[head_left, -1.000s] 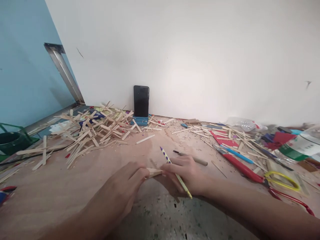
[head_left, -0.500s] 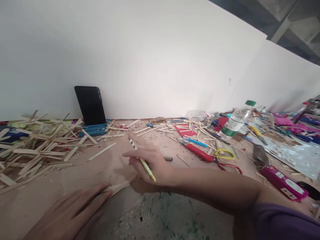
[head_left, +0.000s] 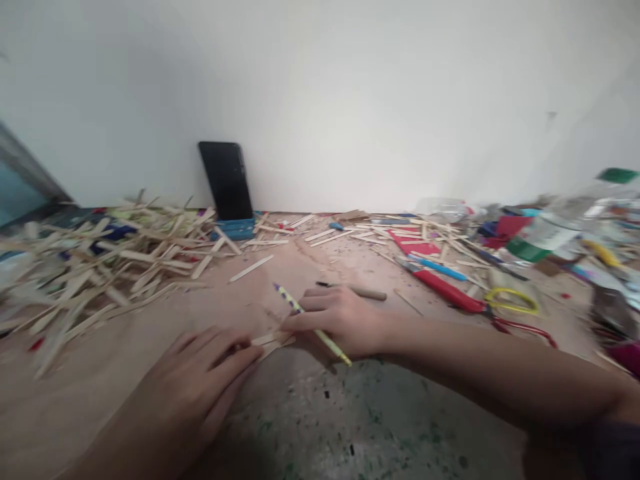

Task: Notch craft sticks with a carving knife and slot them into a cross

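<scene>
At the near edge of the work surface, my left hand pinches a few overlapping wooden craft sticks between thumb and fingers, its fingertips covering their left ends. My right hand grips a yellow pencil with dark spots, which lies slantwise across the fingers, one end pointing up and left. The right fingertips reach down to the right ends of those sticks. Just behind the right knuckles lies a brown pen-like tool with a dark tip, partly hidden by the hand.
A heap of craft sticks spreads along the left. A black phone leans on the wall in a blue stand. To the right are red-handled pliers, yellow-handled scissors, a blue pen and a plastic bottle.
The view has swung left. My right hand has come down and closer to my left hand, its fingers now at the sticks, the pencil still held. My left hand stays on the sticks.
</scene>
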`<action>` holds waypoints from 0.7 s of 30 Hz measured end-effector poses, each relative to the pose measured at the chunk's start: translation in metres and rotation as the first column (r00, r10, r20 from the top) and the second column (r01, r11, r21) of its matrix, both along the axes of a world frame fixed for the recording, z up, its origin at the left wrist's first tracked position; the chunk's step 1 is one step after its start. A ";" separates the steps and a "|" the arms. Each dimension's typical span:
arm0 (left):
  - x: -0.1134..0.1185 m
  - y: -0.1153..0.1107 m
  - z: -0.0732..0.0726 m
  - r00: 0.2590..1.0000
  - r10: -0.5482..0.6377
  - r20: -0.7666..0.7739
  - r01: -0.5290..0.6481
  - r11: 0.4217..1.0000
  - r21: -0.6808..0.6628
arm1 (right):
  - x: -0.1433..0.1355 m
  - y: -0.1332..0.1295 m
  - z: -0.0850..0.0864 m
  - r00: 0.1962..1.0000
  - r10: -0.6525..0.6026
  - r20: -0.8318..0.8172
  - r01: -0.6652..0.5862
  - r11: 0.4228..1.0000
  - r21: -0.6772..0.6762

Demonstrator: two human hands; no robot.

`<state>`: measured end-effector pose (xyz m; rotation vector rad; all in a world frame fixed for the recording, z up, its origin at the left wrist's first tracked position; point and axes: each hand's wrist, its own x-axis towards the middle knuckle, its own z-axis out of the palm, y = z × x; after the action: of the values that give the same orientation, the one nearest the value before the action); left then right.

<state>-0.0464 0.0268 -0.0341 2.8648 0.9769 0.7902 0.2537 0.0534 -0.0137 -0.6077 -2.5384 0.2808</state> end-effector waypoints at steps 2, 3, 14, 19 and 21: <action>0.008 -0.003 0.012 0.999 -0.035 -0.032 0.036 0.999 0.036 | 0.000 0.001 0.001 0.999 -0.026 -0.040 0.026 1.000 -0.009; 0.011 -0.004 0.015 0.998 -0.033 -0.046 0.033 0.999 0.013 | -0.001 0.002 0.001 0.998 -0.034 -0.054 0.033 0.999 -0.015; 0.010 0.000 0.023 0.999 -0.038 -0.022 0.036 0.996 -0.081 | -0.004 0.002 0.004 0.998 0.035 -0.049 -0.033 0.999 0.036; 0.007 0.004 0.025 0.998 -0.059 -0.036 0.056 0.997 -0.059 | -0.002 0.004 0.001 0.996 0.021 -0.090 -0.017 0.999 0.037; 0.004 0.006 0.024 0.998 -0.053 -0.022 0.052 0.997 -0.062 | -0.001 0.005 0.000 0.995 0.016 -0.094 -0.012 0.999 0.039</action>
<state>-0.0423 0.0330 -0.0102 2.8415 0.9073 0.7113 0.2524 0.0584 -0.0134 -0.5492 -2.4528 0.2587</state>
